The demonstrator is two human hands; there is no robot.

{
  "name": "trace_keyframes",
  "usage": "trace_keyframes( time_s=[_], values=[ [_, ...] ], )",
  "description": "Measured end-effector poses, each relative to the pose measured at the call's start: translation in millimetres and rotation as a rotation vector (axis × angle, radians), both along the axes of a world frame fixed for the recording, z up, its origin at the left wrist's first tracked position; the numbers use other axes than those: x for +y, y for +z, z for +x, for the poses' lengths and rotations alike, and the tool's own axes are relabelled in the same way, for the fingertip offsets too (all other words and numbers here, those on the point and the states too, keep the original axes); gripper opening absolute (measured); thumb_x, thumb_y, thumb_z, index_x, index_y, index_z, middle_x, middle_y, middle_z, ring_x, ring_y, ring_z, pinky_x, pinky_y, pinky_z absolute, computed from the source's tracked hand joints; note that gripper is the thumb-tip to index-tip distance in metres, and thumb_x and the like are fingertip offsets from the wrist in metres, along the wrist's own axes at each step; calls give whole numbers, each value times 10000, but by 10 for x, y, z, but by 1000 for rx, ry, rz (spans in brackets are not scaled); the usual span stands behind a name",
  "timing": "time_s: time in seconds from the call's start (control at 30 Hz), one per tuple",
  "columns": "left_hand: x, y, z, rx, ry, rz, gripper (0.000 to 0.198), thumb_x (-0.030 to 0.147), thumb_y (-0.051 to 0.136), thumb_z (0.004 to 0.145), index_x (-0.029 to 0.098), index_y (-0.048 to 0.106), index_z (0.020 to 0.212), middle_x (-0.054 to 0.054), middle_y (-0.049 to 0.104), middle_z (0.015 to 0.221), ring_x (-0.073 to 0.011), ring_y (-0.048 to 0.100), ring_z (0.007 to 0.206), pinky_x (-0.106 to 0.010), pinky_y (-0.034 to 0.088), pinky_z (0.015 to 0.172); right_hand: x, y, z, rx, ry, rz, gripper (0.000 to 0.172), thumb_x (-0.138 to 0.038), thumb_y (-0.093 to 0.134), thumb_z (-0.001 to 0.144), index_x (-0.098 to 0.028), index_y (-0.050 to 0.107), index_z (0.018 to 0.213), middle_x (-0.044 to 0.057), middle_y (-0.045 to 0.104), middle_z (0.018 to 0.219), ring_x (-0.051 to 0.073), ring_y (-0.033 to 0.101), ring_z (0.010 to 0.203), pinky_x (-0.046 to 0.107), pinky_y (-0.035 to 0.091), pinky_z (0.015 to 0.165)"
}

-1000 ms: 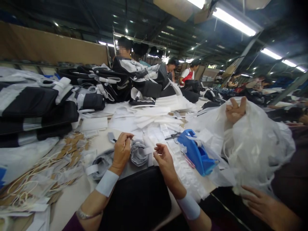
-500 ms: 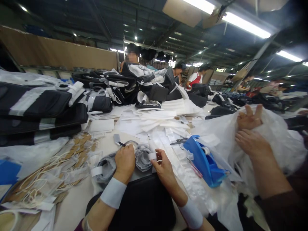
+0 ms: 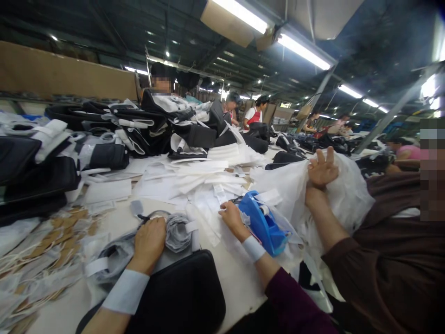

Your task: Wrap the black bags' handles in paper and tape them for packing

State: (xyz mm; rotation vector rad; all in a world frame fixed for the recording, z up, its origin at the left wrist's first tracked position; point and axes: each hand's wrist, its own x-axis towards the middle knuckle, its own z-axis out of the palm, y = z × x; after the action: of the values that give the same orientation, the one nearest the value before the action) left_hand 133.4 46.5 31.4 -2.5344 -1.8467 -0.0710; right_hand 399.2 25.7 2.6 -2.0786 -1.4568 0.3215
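My left hand (image 3: pixel 150 242) is closed over grey wrapping at the top of a black padded case (image 3: pixel 181 292); what the fingers grip is hidden under them. Just right of it sits a coiled grey roll (image 3: pixel 178 232) with a white strip of tape (image 3: pixel 192 226) on its edge. Another grey wrapped bundle (image 3: pixel 116 255), also taped in white, lies to the left. Away from the case, my right hand (image 3: pixel 233 221) is open above clear plastic bags (image 3: pixel 208 211), with its fingers apart. The blue tape dispenser (image 3: pixel 259 227) stands right beside it.
At the right, a co-worker's hands (image 3: pixel 322 174) are in a white plastic bag (image 3: pixel 351 195). Cardboard tags with strings (image 3: pixel 59 236) cover the left of the table. Black cases (image 3: pixel 38 181) are stacked beyond them, and white foam sheets (image 3: pixel 208 171) lie ahead.
My right hand has left the grey roll and moved right, toward the dispenser; the white tape now lies on the roll. My left hand stays on the grey wrapping. The view has turned right.
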Motion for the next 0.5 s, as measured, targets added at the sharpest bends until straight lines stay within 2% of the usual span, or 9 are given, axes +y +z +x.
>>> trace_keyframes(
  time_s=[0.13, 0.2, 0.3, 0.4, 0.5],
  values=[
    [-1, 13, -9, -16, 21, -22, 323, 93, 312, 908, 117, 630, 958, -145, 683, 1011, -275, 650, 975, -366, 488, 811, 381, 42, -81, -111, -33, -147, 352, -295, 739, 780, -168, 616, 1085, 119, 619, 1155, 232, 617, 1047, 308, 462, 850],
    [-8, 13, -12, -28, 27, -23, 307, 112, 331, 913, 124, 634, 961, -142, 683, 1022, -271, 648, 992, -358, 491, 812, 527, 75, -134, -145, -56, -230, 432, -342, 779, 743, -163, 608, 1097, 127, 634, 1133, 252, 629, 1044, 323, 475, 830],
    [-20, -6, -7, -40, 39, -12, 310, 119, 332, 920, 124, 636, 980, -143, 676, 1041, -265, 647, 1004, -355, 493, 823, 684, 102, -153, -170, -78, -358, 408, -330, 808, 710, -145, 641, 1033, 127, 671, 1046, 266, 653, 995, 341, 499, 800],
    [-19, -50, 2, -44, 47, 5, 332, 99, 310, 919, 110, 636, 982, -146, 671, 1025, -254, 647, 1002, -346, 489, 841, 766, 93, -132, -205, -69, -426, 337, -330, 749, 783, -129, 651, 1036, 112, 670, 1064, 236, 651, 970, 376, 520, 818],
    [-8, -91, 1, -53, 45, 23, 335, 96, 308, 919, 106, 637, 980, -145, 670, 1015, -250, 646, 1003, -340, 487, 853, 777, 79, -119, -256, -41, -424, 295, -347, 678, 859, -127, 646, 1053, 90, 660, 1082, 214, 635, 989, 406, 521, 861]
  ],
)
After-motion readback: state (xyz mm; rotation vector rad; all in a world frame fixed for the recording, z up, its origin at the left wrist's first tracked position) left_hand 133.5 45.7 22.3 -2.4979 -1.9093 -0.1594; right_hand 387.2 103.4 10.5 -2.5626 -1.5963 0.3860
